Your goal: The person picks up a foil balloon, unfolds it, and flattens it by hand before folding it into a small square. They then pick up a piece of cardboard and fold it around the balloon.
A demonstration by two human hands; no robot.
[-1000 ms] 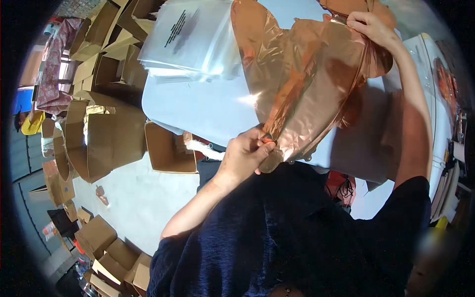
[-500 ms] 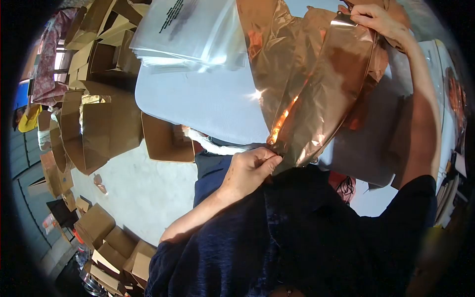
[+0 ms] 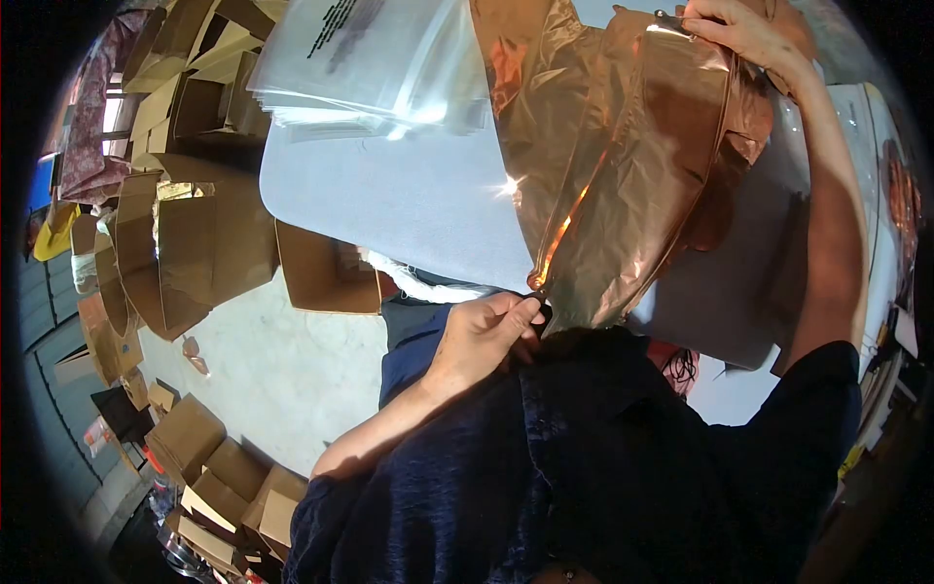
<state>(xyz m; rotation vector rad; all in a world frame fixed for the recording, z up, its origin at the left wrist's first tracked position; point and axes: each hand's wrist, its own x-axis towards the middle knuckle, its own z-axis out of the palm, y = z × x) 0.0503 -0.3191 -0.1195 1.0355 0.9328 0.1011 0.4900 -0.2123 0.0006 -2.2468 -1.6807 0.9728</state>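
A flat, copper-coloured foil balloon (image 3: pixel 623 185) with shiny creases lies across the white table, reaching down to my dark shirt. At its lower tip, my left hand (image 3: pixel 486 336) is closed in a pinch between thumb and fingers. A small dark bit shows beside that thumb; I cannot make out what it is. My right hand (image 3: pixel 744 34) is closed on the balloon's upper edge at the far side, with the arm stretched out along the right. Left of the foil lies a stack of clear plastic bags (image 3: pixel 375 73) with black print.
The white table (image 3: pixel 389 200) has a rounded corner at the left. Open cardboard boxes (image 3: pixel 219 238) stand on the floor to the left, with more boxes (image 3: pixel 229 467) at lower left. Another box (image 3: pixel 326 268) sits by the table's front edge.
My left hand has shifted slightly down from the balloon's lower tip, and a dark bit now shows by its thumb. My right hand has moved slightly up, staying at the upper edge.
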